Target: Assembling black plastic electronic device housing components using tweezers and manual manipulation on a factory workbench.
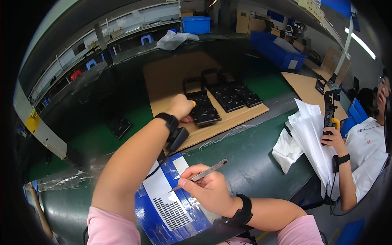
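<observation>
My left hand (182,108), with yellow on one fingertip, is closed on the left edge of a black plastic frame (204,111) lying on cardboard. Two similar black frames (225,97) lie just right of it, each with an open loop at its far end. Nearer to me, my right hand (210,190) is closed on metal tweezers (210,170), their fine tip pointing left and down. Below that tip is a white sheet with rows of small black stickers (171,213). The sheet rests on a blue board (149,222) partly covered with clear tape.
The cardboard (163,87) spans the green bench top. Another black part (119,127) lies to the left. On the right, a co-worker's hand (335,141) holds a black frame beside stacked white sheets (312,134). Blue bins (277,51) stand at the back.
</observation>
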{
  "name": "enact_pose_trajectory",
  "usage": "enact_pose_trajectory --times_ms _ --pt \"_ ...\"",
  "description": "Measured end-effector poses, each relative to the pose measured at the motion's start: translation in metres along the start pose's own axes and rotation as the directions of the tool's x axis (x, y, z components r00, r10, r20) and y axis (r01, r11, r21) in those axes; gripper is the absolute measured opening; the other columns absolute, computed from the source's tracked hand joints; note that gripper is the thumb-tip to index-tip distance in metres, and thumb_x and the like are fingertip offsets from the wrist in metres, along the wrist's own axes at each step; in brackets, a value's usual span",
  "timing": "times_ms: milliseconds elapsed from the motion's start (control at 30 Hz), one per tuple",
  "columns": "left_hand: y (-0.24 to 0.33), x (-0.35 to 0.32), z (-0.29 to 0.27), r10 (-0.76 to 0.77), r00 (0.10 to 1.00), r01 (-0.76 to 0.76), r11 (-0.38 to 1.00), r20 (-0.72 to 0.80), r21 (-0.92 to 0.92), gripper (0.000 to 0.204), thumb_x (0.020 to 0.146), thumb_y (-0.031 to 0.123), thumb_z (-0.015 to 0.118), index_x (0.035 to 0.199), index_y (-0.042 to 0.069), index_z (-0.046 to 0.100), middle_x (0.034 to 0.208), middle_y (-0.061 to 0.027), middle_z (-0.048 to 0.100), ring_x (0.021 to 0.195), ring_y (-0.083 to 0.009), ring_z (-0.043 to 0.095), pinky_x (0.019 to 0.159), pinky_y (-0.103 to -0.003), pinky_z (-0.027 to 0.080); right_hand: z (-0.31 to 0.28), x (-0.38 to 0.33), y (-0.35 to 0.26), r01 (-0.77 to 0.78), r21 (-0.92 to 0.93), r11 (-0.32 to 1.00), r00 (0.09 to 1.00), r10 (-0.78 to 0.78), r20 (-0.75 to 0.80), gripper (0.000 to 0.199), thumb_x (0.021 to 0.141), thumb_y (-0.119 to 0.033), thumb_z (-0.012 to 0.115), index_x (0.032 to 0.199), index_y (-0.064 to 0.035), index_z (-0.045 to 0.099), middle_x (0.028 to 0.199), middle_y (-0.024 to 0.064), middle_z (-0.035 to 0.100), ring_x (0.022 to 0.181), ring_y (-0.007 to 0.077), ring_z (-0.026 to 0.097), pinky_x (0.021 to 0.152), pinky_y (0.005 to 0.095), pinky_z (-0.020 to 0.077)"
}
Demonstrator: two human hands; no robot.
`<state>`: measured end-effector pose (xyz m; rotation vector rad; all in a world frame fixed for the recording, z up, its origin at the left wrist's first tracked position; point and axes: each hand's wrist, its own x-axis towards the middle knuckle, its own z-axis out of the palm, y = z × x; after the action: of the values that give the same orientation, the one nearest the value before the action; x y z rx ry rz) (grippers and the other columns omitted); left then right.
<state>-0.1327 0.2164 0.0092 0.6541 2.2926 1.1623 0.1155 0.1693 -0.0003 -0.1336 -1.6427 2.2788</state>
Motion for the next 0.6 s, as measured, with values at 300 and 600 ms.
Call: enact_pose_trajectory --times_ms 300,600 --pt "-0.034 -0.121 -0.071 0.070 0.989 -0.143 0.668 -0.130 -0.730 0.025 0.078 -0.004 0.047 0.103 -0.002 0.044 0.086 -0.0108 0.055 0.077 -0.0164 0.057 0.071 -0.028 0.047 0.004 0.001 0.002 -0.153 0.080 0.985 0.988 0.151 0.027 0.009 0.079 -0.004 0.059 0.086 -0.0008 0.054 0.069 -0.0004 0.054 0.055 0.0012 0.047 0.047 0.0142 0.0365" --pt "-0.088 -0.217 -0.056 0.118 0.986 -0.155 0.395 -0.117 -0.905 0.028 0.084 -0.002 0.045 0.110 0.009 0.045 0.100 -0.0063 0.054 0.086 -0.0123 0.050 0.076 -0.027 0.044 0.021 -0.006 0.023 -0.239 -0.065 0.969 0.970 0.241 0.026 0.010 0.078 0.000 0.057 0.088 0.0015 0.053 0.070 0.0040 0.057 0.052 0.0038 0.049 0.044 0.0162 0.0385"
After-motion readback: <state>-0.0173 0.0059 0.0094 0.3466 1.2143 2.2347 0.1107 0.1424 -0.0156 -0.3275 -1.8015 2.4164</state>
